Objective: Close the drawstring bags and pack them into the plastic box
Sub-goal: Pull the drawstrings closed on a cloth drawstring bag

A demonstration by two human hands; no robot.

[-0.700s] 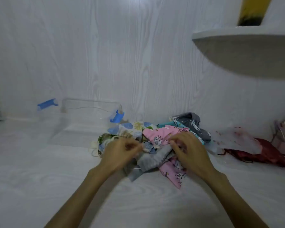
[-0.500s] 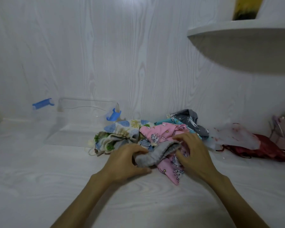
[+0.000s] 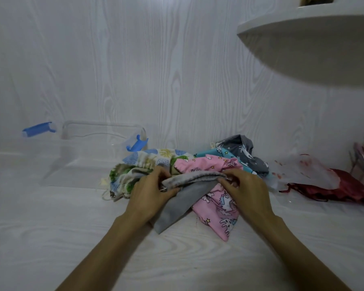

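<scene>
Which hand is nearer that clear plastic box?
Left. The left hand lies just right of the plastic box; the right hand grips the grey bag farther right.

Your two arms come into view from the bottom edge, and both are bare from the forearm down: no sleeve or cuff shows on either one. Your left hand wears no glove, ring or bracelet that can be made out, and its wrist carries no watch or band. Your right hand is equally uncovered, with a plain wrist. The fingernails look short and unpainted, though the dim, bluish light leaves finer detail hard to tell.
</scene>
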